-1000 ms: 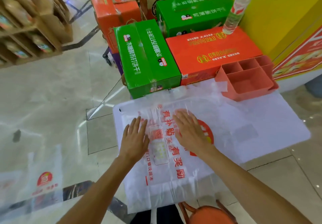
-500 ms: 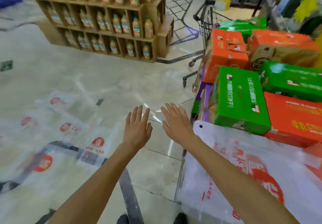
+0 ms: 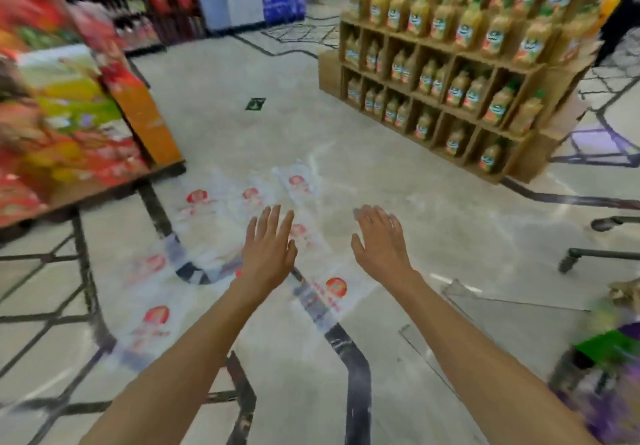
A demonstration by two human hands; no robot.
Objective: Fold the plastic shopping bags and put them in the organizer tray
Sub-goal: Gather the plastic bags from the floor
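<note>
Most of the task seems to be still ahead, judging from how many bags are unfolded. Several plastic shopping bags (image 3: pixel 242 229) lie flat and spread on the floor (image 3: pixel 433 222) in the middle and lower left of the frame, white with a round red logo on each; one bag (image 3: pixel 332 292) lies just below centre, between the two forearms. None of them looks folded, though the picture is blurred and I cannot count them exactly. The left hand (image 3: pixel 268 250) hovers above the bags with fingers straight and a little spread, holding nothing. The right hand (image 3: pixel 381 240) is the same, wide and empty, above bare floor near the nearest bag. The organizer tray is not visible in this view, so I cannot say what is already in it. In the upper right stands a wooden display shelf (image 3: pixel 450 73) full of juice bottles. As I judge it, the next step is to pick one bag from the floor.
</note>
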